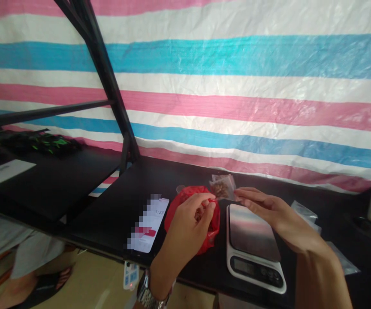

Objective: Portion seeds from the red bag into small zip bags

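Just past the middle of the black desk (114, 201), a small clear plastic bag (221, 187) holds crumbly brown flakes, their exact kind too small to tell. The right hand (264, 210) reaches in from four o'clock, its fingers pressed together and its fingertips (238, 194) pinching the bag's crinkled edge. At the bag's eight o'clock, the left hand (187, 225) bunches its fingers into a pinch over the gathered mouth of a glossy red plastic bag (192, 219); whatever the pinch holds looks brownish, but the fingers hide most of it. A silver link wristwatch (148, 292) circles that wrist.

At five o'clock from the clear bag sits a white digital kitchen scale (252, 253) with a polished steel platform (it mirrors the striped backdrop) and a dark, unreadable display. At nine o'clock from the red bag lies a smartphone (148, 225), its screen mostly pixelated, though "1:23" can just be made out. More crumpled clear plastic bags (306, 214) lie at the scale's two o'clock. Behind everything, at twelve o'clock, hangs a woven tarpaulin (236, 58) striped pink, white and blue, crossed by a black metal frame (104, 77).
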`<state>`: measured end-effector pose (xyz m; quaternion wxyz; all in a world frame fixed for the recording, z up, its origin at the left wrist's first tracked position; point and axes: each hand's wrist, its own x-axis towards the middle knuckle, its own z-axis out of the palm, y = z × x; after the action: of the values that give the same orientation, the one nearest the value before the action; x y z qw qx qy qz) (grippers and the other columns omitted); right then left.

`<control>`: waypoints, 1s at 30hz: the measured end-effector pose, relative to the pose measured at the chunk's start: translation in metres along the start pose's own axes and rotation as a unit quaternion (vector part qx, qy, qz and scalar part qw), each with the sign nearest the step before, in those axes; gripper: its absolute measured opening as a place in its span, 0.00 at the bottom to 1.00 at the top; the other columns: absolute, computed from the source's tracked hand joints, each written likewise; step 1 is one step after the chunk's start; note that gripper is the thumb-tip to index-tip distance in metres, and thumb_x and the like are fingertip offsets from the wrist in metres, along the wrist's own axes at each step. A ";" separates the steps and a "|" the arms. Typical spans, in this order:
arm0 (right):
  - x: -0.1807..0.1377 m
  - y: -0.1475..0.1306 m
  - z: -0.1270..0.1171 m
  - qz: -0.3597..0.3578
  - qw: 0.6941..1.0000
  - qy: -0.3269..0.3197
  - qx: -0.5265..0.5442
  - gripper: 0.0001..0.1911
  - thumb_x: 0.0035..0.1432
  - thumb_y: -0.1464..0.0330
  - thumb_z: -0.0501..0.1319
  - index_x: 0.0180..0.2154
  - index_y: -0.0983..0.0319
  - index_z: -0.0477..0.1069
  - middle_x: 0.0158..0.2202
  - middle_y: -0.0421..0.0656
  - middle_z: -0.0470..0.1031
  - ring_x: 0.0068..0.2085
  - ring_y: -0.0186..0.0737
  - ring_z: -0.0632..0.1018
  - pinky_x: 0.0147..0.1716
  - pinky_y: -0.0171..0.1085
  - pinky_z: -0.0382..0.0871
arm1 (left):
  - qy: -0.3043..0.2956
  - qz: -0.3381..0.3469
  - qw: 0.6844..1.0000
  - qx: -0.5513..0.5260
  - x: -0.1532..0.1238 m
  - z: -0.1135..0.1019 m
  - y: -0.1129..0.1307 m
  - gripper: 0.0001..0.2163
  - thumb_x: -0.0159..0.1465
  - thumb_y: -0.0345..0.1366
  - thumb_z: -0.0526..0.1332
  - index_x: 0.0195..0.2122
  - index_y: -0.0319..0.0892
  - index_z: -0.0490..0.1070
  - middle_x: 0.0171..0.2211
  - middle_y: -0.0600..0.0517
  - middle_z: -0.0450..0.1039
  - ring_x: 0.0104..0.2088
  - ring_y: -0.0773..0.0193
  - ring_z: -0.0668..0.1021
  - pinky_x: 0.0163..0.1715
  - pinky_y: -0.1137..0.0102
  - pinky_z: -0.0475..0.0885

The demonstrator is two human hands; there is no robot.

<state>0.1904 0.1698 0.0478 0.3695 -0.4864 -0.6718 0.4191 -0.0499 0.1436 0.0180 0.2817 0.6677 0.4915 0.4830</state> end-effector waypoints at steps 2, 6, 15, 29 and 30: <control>-0.007 -0.020 0.015 -0.033 0.995 -0.093 0.014 0.20 0.68 0.51 0.67 0.56 0.52 0.84 0.61 0.47 0.81 0.62 0.52 0.80 0.66 0.49 0.71 | 0.000 -0.033 0.998 -0.058 0.000 0.004 0.004 0.08 0.73 0.42 0.63 0.47 0.47 0.78 0.40 0.52 0.83 0.39 0.61 0.84 0.40 0.69 0.76; -0.008 -0.036 0.039 -0.082 0.983 -0.157 0.040 0.16 0.72 0.56 0.65 0.56 0.49 0.84 0.61 0.45 0.80 0.60 0.47 0.81 0.64 0.45 0.73 | 0.011 -0.081 0.986 -0.146 0.000 0.005 0.004 0.10 0.71 0.46 0.63 0.38 0.46 0.74 0.31 0.54 0.78 0.32 0.62 0.81 0.32 0.71 0.75; 0.006 -0.025 0.074 -0.001 0.988 0.014 0.155 0.14 0.57 0.63 0.71 0.45 0.59 0.82 0.32 0.40 0.83 0.33 0.39 0.82 0.33 0.34 0.75 | -0.016 -0.076 0.987 -0.142 0.003 0.000 -0.002 0.11 0.71 0.44 0.59 0.33 0.46 0.70 0.27 0.57 0.71 0.28 0.65 0.76 0.29 0.72 0.69; 0.009 -0.016 0.076 0.049 0.985 0.104 0.128 0.34 0.59 0.41 0.66 0.53 0.61 0.75 0.35 0.43 0.79 0.33 0.42 0.79 0.30 0.38 0.73 | -0.007 -0.014 0.997 -0.069 0.002 -0.009 -0.003 0.09 0.67 0.33 0.57 0.29 0.48 0.60 0.27 0.59 0.67 0.28 0.66 0.71 0.30 0.72 0.66; 0.011 -0.014 0.080 0.069 0.984 0.066 0.153 0.36 0.58 0.39 0.66 0.53 0.61 0.75 0.34 0.42 0.79 0.31 0.41 0.78 0.29 0.38 0.74 | -0.025 -0.015 0.996 -0.079 0.002 -0.012 -0.005 0.09 0.67 0.34 0.57 0.29 0.48 0.60 0.26 0.59 0.66 0.27 0.66 0.70 0.29 0.71 0.65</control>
<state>0.1111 0.1615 0.0314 0.4537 -0.4958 -0.5383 0.5085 -0.0627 0.1462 0.0192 0.3528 0.6481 0.4544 0.4990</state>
